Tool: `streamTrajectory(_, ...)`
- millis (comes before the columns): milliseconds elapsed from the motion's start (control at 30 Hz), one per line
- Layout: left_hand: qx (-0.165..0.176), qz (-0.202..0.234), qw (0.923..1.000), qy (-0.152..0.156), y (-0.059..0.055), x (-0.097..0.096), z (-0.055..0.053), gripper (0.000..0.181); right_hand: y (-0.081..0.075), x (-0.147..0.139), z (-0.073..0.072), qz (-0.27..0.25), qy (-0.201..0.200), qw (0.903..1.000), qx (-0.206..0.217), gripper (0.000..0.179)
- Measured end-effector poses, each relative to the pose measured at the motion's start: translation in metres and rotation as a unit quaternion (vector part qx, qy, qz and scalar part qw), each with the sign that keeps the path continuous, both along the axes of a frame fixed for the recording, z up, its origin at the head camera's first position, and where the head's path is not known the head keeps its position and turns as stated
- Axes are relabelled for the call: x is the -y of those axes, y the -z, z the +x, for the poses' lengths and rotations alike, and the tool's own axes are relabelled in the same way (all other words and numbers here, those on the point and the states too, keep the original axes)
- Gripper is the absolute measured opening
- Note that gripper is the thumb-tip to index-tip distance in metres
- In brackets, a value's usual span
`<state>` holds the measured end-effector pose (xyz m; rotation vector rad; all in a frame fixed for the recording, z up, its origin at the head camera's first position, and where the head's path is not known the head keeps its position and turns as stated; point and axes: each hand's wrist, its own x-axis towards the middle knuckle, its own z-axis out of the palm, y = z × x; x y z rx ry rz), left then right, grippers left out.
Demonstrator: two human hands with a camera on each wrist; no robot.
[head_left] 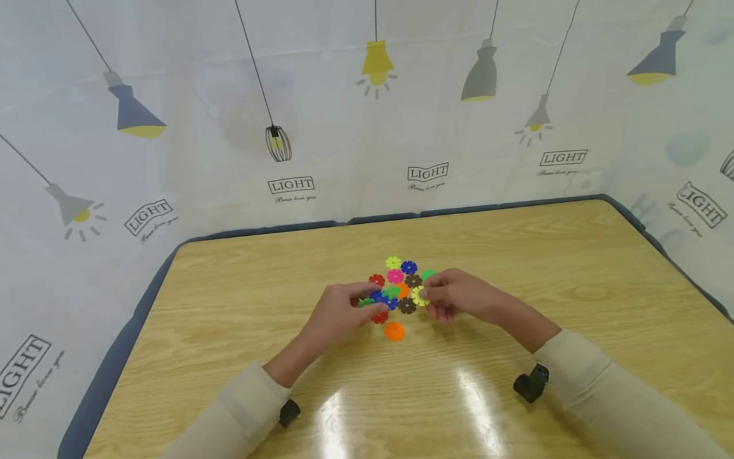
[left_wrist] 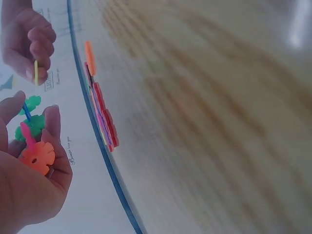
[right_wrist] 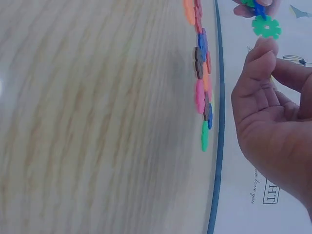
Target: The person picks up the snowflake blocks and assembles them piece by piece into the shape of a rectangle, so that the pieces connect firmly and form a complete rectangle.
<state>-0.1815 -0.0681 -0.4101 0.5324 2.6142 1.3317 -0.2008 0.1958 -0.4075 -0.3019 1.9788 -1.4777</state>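
My left hand (head_left: 344, 310) grips a small joined chain of notched plastic snowflake discs. In the left wrist view the chain has an orange disc (left_wrist: 39, 159) near the palm, then a pink disc (left_wrist: 28, 136), a green disc (left_wrist: 32, 126), a blue disc (left_wrist: 27, 112) and another green disc (left_wrist: 32, 102) at the far end. My right hand (head_left: 461, 297) pinches a yellow disc (head_left: 419, 296) between thumb and forefinger; the left wrist view shows it edge-on. Both hands are raised above the tabletop, facing each other, with the yellow disc apart from the chain.
Loose discs lie flat on the wooden table (head_left: 275, 274) under and between the hands, among them an orange disc (head_left: 394, 331), a pink disc (head_left: 395, 276), a brown disc (head_left: 407, 306) and a blue disc (head_left: 409, 267). A printed cloth (head_left: 344, 140) hangs behind the table's dark edge.
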Motion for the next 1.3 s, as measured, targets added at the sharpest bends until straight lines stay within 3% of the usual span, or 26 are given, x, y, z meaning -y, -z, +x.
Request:
streamTrajectory(167,-0.025,-0.024,0.9994,0.008,0.0,-0.001,0.001,0.042,-0.002,0.002,-0.001,-0.016,0.011,0.9998,0.007,0.033)
streamTrajectory(767,-0.059,-0.047,0.9968,0.027,-0.004,-0.003,0.004,0.042,-0.008,0.016,0.0,-0.051,0.014,0.9982,0.027,0.026)
streamTrajectory(1067,-0.117,-0.062,0.9908,0.029,-0.005,-0.006,0.005,0.043,-0.01,0.021,0.002,-0.06,0.034,0.9969,0.038,0.029)
streamTrajectory(1167,-0.112,-0.059,0.9917,0.021,-0.005,-0.007,0.005,0.044,-0.012,0.023,0.002,-0.062,0.038,0.9966,0.039,0.029)
streamTrajectory(1300,-0.081,-0.041,0.9958,0.01,-0.006,-0.006,0.005,0.041,-0.014,0.024,0.001,-0.065,0.036,0.9965,0.038,0.028)
